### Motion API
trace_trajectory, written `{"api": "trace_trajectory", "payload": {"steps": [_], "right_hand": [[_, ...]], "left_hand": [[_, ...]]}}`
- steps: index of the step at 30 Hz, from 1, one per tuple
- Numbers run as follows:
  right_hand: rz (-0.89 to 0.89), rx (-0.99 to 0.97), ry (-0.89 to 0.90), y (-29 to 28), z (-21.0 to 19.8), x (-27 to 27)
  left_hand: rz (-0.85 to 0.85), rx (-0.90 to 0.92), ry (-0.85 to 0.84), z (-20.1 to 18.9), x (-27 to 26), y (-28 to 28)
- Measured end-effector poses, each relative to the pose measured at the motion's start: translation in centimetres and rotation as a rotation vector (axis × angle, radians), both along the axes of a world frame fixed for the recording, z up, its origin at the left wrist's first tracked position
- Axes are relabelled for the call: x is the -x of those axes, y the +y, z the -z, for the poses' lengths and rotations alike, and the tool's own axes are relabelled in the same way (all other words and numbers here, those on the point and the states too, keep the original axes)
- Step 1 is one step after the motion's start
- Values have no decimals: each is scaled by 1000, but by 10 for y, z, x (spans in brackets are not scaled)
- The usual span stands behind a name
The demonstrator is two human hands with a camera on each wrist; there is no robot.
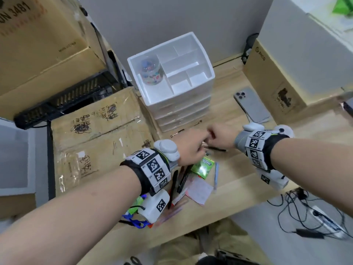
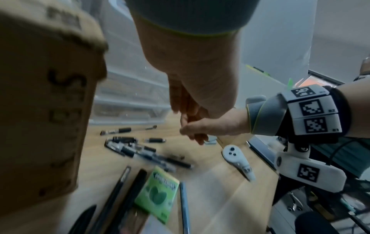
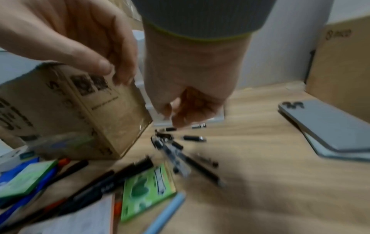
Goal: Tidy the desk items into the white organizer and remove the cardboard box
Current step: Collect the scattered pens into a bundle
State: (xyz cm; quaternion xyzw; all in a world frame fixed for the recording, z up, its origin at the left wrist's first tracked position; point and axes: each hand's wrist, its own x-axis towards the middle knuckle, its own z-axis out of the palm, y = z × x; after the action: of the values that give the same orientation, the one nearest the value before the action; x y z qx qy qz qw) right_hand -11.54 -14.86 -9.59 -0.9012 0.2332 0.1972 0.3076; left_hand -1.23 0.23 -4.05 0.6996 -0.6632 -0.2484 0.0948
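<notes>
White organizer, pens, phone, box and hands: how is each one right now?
white organizer: upright, one patterned jar inside.
pens: lying loose on the desk.
phone: face down.
cardboard box: flaps shut.
left hand: fingers curled, grip unclear.
right hand: fingers curled, grip unclear.

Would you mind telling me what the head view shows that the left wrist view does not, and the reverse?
Only the head view shows the white organizer's open top compartments, with a clear jar in the left one, and the grey phone.

Only the left wrist view shows a white controller lying on the desk and the black pens clearly, below the hands.

Both show the left hand, the right hand, the green packet and the cardboard box.
</notes>
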Motion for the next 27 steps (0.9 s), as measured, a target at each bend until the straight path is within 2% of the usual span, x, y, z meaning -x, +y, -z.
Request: {"api": "trace_trajectory", "payload": {"steps": [2,4,7,10,15,20,27], "right_hand": [[-58,-4,228,7,26,18],[-89,19,331,17,47,35],[-96,70,328,36,66,52],[-37,91,269,45,76,55],[-1,-13,324,38,78,51],[143,-138,171,23,83,55],[174,-37,14,12,81,48]], "left_hand": [[-27,-196,-35,27,15,10],[-132,-358,-94,53,25,23],[-302,-549,-161,88,31,42],[-409,-645,-194,111,28,54],[-494,-657,-221,127,24,61],[-540,-617,-226,127,25,57],[-504,-532,-87,126,24,65]]}}
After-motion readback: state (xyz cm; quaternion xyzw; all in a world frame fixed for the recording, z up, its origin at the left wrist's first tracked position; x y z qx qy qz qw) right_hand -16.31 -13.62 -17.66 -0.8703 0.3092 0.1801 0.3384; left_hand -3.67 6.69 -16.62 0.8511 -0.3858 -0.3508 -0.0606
